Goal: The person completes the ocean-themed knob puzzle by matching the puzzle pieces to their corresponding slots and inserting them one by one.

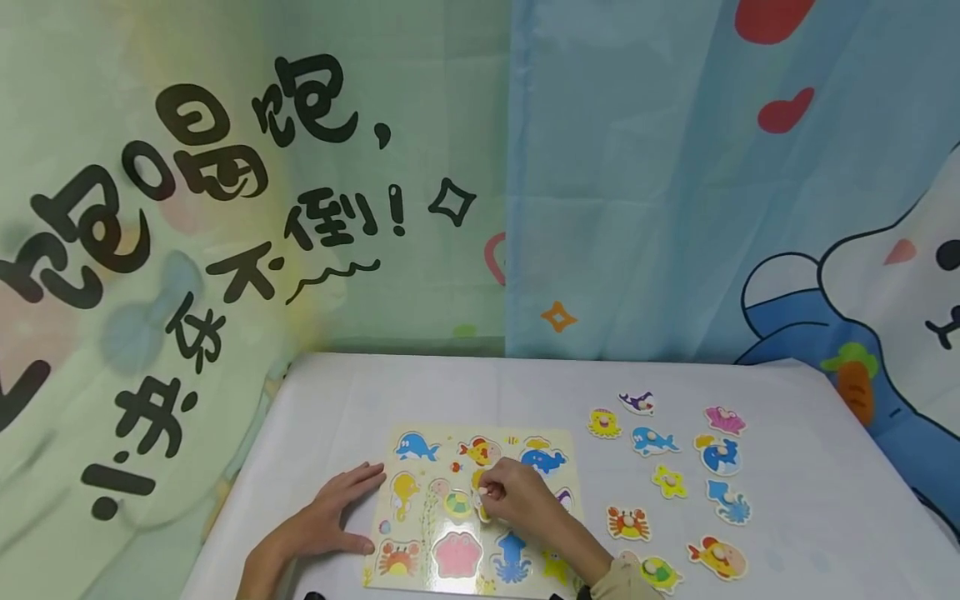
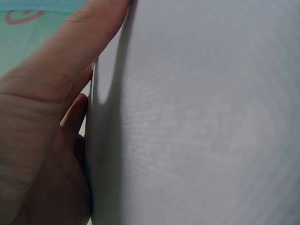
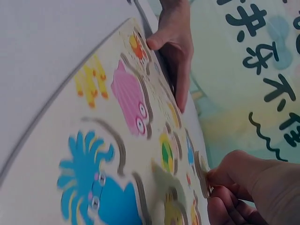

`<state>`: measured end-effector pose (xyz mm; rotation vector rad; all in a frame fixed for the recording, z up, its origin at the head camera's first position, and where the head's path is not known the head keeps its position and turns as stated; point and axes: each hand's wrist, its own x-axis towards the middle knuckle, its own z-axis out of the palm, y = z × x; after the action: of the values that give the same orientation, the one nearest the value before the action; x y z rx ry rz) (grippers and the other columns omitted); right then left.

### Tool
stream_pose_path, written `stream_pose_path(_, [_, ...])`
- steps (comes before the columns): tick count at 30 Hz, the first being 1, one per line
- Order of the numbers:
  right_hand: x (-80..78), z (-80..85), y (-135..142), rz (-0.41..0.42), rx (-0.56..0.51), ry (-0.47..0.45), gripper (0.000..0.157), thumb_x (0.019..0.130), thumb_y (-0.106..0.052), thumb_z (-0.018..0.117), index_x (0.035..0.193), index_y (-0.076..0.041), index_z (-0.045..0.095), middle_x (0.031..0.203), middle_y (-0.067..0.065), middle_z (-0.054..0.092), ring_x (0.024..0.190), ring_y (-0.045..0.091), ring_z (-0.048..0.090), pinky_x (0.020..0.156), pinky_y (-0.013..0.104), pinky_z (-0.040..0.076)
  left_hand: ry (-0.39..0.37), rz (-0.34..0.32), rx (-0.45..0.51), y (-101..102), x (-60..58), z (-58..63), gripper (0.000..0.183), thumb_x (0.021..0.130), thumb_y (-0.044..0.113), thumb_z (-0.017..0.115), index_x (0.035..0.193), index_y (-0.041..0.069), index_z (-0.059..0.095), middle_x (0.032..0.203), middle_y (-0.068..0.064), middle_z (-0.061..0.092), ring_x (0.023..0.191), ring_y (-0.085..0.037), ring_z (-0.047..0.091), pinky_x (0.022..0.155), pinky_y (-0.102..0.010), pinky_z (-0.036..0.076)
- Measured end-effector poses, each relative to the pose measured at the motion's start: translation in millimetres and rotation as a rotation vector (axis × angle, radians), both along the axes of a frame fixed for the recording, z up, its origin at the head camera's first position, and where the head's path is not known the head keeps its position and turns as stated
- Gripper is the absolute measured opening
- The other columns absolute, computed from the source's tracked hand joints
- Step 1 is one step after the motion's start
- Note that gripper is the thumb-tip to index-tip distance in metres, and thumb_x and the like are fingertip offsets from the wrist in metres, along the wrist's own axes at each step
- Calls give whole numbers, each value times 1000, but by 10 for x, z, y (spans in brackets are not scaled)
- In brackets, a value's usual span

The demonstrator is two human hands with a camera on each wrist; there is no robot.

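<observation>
A cream peg-puzzle board (image 1: 408, 575) with printed sea animals lies on the white table. My right hand (image 1: 517, 498) pinches a puzzle piece (image 3: 201, 174) by its knob, over the middle of the board. The piece appears edge-on in the right wrist view, tilted just above the surface, its picture mostly hidden. Below it shows a yellow printed figure (image 3: 173, 212). At the board's left edge rests my left hand (image 1: 330, 521), thumb spread from straight fingers. A pink shell shape (image 1: 457, 554) and a blue squid shape (image 1: 512, 557) show along the near side.
Loose pieces lie right of the board, among them a blue dolphin (image 1: 654, 441), a yellow star (image 1: 669, 481), a crab (image 1: 628, 523), a red-and-yellow fish (image 1: 717, 557) and a turtle (image 1: 660, 573) near my right sleeve. Printed curtains (image 1: 615, 208) hang behind the table (image 1: 330, 400).
</observation>
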<state>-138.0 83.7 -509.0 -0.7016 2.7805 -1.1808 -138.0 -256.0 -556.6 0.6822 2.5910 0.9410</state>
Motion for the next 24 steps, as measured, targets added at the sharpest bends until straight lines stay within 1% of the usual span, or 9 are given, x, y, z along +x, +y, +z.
stream_pose_path(4, [-22,-13,-195,17,4,15,9,74,0,65,79,-5,71,70,-4,53,64,-2,40,56,12,37,14,2,-8,-2,-2,-3,97,70,61,77,150,21,38,159,-4,32,147,-40,23,109,-69,26])
stream_pose_path(7, [-35,-24,-335,39,-7,23,9,74,0,65,80,-3,71,70,-3,54,64,-3,39,56,12,38,23,-3,-2,5,3,8,97,70,60,77,149,19,39,158,-6,33,146,-41,24,108,-70,26])
stream_pose_path(11, [-45,-36,-489,59,-5,24,10,72,1,64,78,-4,70,69,-4,52,64,-3,37,57,12,35,26,-10,9,20,20,21,96,70,59,77,149,17,40,158,-7,34,146,-42,25,108,-70,25])
stream_pose_path(15, [-54,-42,-596,59,12,55,10,71,1,63,75,-6,69,67,-5,50,63,-2,35,57,11,32,35,-11,10,26,39,22,95,71,58,77,149,17,40,157,-8,35,145,-41,26,108,-69,25])
stream_pose_path(18, [-62,-33,-657,67,12,80,10,71,2,63,74,-6,69,66,-4,51,63,-2,35,57,11,31,45,-13,4,23,46,17,95,71,58,77,149,17,40,157,-7,35,145,-41,27,108,-69,25])
stream_pose_path(22, [-85,-13,-752,78,28,75,9,72,2,64,74,-6,69,66,-4,51,63,-2,34,56,10,31,69,-18,0,8,42,12,95,72,59,76,149,18,40,157,-7,35,145,-40,27,109,-68,25])
stream_pose_path(24, [-101,-8,-805,79,46,60,9,73,1,64,73,-7,68,65,-7,47,63,-2,33,56,10,30,77,-22,1,5,37,15,94,72,59,75,149,18,39,157,-7,35,145,-40,27,108,-68,25])
